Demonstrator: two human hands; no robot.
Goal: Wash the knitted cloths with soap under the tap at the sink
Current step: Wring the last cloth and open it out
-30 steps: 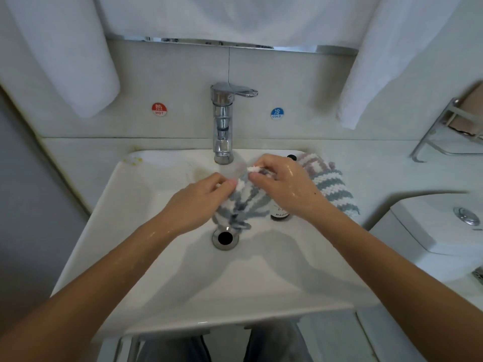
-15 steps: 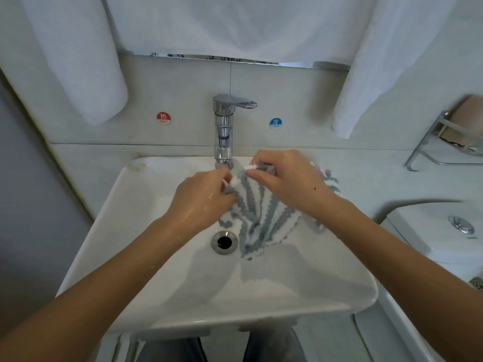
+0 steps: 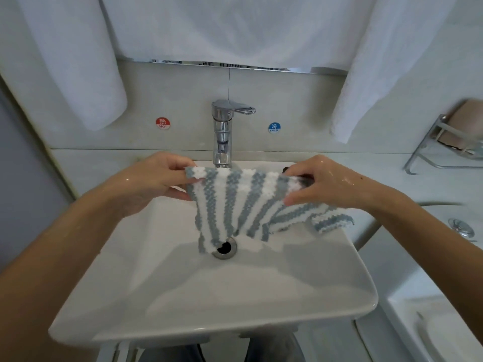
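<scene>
2 hands' grips pinching striped cloth (image 3: 235, 202) corners, left hand (image 3: 154, 184), right hand (image 3: 321, 184), now spread from bunched

The striped cloth (image 3: 235, 202) hides part of the drain (image 3: 225, 248) and the tap's (image 3: 222, 131) spout mouth, a dark object (image 3: 286, 169) behind the right hand (image 3: 324, 182) stays mostly covered, and the blurred wall rack (image 3: 444, 145) is cut by the right edge.
</scene>
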